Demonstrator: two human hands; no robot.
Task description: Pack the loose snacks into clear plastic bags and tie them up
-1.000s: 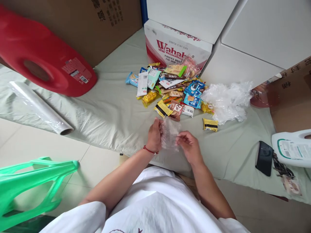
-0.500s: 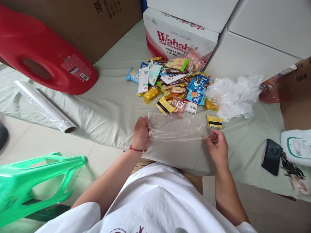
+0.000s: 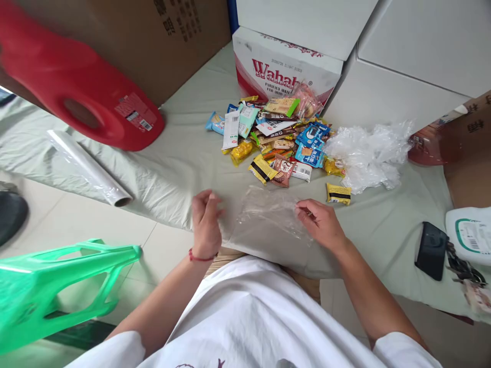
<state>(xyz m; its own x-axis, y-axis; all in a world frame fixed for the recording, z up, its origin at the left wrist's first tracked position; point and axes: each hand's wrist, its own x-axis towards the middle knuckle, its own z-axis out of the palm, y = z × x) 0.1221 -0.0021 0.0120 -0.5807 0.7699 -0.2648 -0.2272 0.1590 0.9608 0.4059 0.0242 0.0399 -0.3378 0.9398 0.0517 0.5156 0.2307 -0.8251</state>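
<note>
Nearest the camera, a white shirt point(image 3: 253, 317) fills the bottom of the view, with a green plastic stool point(image 3: 57, 286) to its left on the pale tiled floor point(image 3: 76, 225); just past the shirt, the left hand point(image 3: 206, 225) hovers over the near edge of a pale green cloth point(image 3: 180, 163), fingers loosely curled and gripping nothing, a red string at the wrist; it sits just beside the left edge of a clear plastic sheet point(image 3: 268, 217), whether touching it I cannot tell; the right hand point(image 3: 320, 225) rests on the sheet's right edge, fingers bent and pinching the film; the sheet lies wrinkled and mostly flat on the cloth between the two hands.

Off to the right, a black phone point(image 3: 430, 250) lies on the cloth with keys point(image 3: 458, 266) beside it and a white jug point(image 3: 470, 234) just beyond; to the left, a roll of clear film point(image 3: 88, 167) lies at a slant.

Beyond the sheet, a single yellow snack packet point(image 3: 339, 193) lies apart from a pile of wrapped snacks point(image 3: 274, 135); crumpled clear plastic point(image 3: 368, 153) sits right of the pile; a red jug point(image 3: 76, 97) lies on its side at far left; behind the pile stands a Wahaha carton point(image 3: 284, 71), flanked by a brown cardboard box point(image 3: 153, 41) and white boxes point(image 3: 402, 61).
</note>
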